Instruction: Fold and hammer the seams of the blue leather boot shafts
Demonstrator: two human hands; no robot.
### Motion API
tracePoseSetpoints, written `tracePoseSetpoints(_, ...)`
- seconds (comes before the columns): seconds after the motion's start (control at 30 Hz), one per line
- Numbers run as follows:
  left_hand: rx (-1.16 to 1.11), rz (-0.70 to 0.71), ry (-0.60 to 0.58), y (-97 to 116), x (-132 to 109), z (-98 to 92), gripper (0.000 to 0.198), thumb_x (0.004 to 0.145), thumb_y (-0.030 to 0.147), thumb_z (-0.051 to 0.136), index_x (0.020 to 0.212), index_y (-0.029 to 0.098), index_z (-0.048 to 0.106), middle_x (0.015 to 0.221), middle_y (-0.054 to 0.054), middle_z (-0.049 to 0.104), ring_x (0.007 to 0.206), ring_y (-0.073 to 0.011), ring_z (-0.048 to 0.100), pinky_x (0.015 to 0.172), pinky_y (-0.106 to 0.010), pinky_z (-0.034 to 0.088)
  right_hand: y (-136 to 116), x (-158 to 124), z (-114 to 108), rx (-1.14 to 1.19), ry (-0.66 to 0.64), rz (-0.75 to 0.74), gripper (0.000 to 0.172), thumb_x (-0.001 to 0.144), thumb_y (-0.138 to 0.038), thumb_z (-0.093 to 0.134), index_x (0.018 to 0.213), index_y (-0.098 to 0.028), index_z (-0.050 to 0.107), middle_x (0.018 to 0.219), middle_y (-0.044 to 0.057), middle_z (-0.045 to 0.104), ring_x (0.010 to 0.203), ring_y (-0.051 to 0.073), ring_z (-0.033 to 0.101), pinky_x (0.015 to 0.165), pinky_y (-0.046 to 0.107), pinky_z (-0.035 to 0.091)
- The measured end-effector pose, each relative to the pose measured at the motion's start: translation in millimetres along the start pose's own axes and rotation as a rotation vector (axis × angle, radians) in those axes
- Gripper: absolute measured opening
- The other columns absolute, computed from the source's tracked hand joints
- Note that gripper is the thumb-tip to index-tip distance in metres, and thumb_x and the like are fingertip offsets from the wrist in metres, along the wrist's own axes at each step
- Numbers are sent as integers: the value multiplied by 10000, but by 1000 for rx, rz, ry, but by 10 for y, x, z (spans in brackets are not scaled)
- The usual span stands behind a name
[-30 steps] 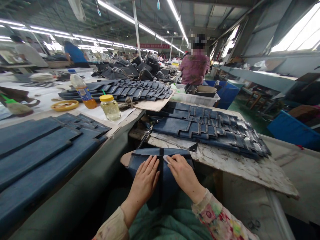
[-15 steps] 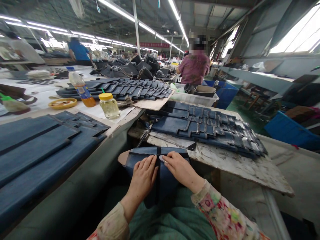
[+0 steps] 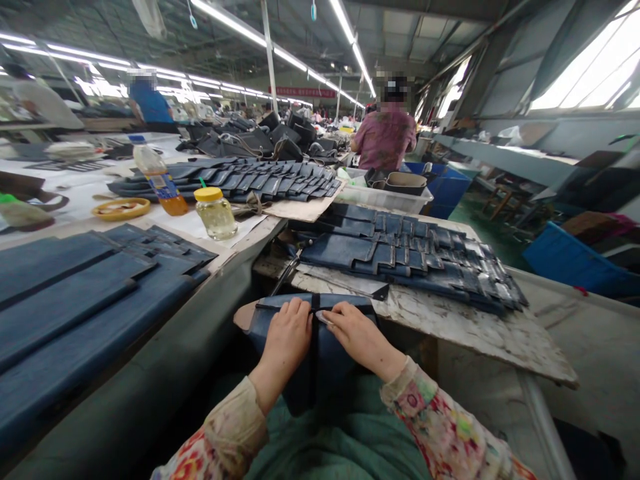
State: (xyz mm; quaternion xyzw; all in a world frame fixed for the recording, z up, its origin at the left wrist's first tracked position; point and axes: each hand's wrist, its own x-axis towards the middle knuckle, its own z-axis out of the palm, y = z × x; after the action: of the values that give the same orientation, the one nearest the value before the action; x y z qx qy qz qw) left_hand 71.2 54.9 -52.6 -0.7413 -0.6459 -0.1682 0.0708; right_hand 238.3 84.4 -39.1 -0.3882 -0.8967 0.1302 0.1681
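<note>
Over my lap lies a dark blue leather-like panel [image 3: 333, 360] with a black strip down its middle and another across its top. A tan board [image 3: 244, 316] sticks out from under its left end. My left hand [image 3: 287, 337] is closed, its bent fingers gripping the panel at the crossing of the strips. Between the thumb and fingers of my right hand [image 3: 357, 337] is a small flat whitish piece [image 3: 323, 316], touching the panel just right of the middle strip. Its exact kind is too small to tell.
Overlapping blue panels lie on the marbled board [image 3: 520, 340] at right and on the left table. A glass jar [image 3: 216, 213], a bottle [image 3: 159, 177] and a yellow dish [image 3: 121, 209] stand at left. A person in purple [image 3: 384, 133] is ahead, near a plastic bin [image 3: 387, 197].
My left hand's fingers have gone from stretched flat to curled, moving slightly towards the top strip. My right hand stays nearly in place with the whitish piece. The view has shifted a little.
</note>
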Motion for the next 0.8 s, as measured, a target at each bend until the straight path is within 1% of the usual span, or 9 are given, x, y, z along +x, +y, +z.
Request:
tracePoseSetpoints(0.2, 46, 11, 41, -132, 54, -13, 128, 875, 211, 439, 797, 172, 533, 834, -54, 521, 811, -199, 503, 735, -319, 446, 16, 8, -10, 18, -12, 4, 284, 903, -186, 461, 1160, -166, 581, 1005, 71, 550, 957, 170, 523, 883, 311, 448)
tracePoseSetpoints(0.3, 19, 98, 15, -159, 42, -40, 144, 876, 175, 427, 793, 173, 545, 835, -52, 524, 813, -195, 501, 744, -322, 451, 28, 11, 3, 32, 2, -6, 286, 902, -182, 459, 1160, -169, 582, 1007, 72, 553, 962, 167, 524, 892, 312, 444)
tracePoseSetpoints(0.37, -39, 139, -7, -144, 35, -44, 174, 875, 125, 403, 825, 169, 564, 867, -57, 542, 834, -192, 506, 766, -325, 458, 45, 17, 8, 46, 8, -9, 285, 903, -182, 452, 1155, -173, 586, 1009, 72, 558, 966, 166, 525, 895, 314, 443)
tracePoseSetpoints(0.47, -135, 117, -24, -114, 25, -29, 220, 864, 76, 391, 928, 163, 583, 939, -58, 571, 872, -182, 519, 799, -322, 471, 77, 34, -7, 86, -4, -5, 284, 904, -182, 456, 1154, -170, 590, 1005, 73, 565, 966, 161, 534, 899, 307, 441)
tracePoseSetpoints(0.57, -176, 139, -33, -120, 6, -12, 256, 861, 68, 382, 943, 167, 604, 951, -55, 595, 870, -176, 537, 815, -327, 481, 83, 63, -47, 117, -28, -18, 284, 903, -179, 461, 1155, -168, 593, 998, 72, 568, 967, 154, 538, 902, 296, 438)
tracePoseSetpoints(0.67, -182, 187, -20, -161, -20, -7, 270, 849, 60, 385, 922, 164, 623, 993, -64, 610, 885, -174, 550, 816, -318, 495, 28, 90, -89, 71, -63, -35, 277, 895, -173, 470, 1138, -178, 603, 984, 68, 564, 937, 156, 540, 868, 293, 452)
tracePoseSetpoints(0.8, -181, 250, 8, -219, -49, 6, 278, 822, 44, 415, 966, 156, 625, 1061, -66, 620, 924, -179, 552, 845, -309, 501, -88, 87, -78, -62, -78, -11, 288, 896, -150, 442, 1139, -168, 595, 993, 77, 555, 935, 182, 530, 833, 311, 473)
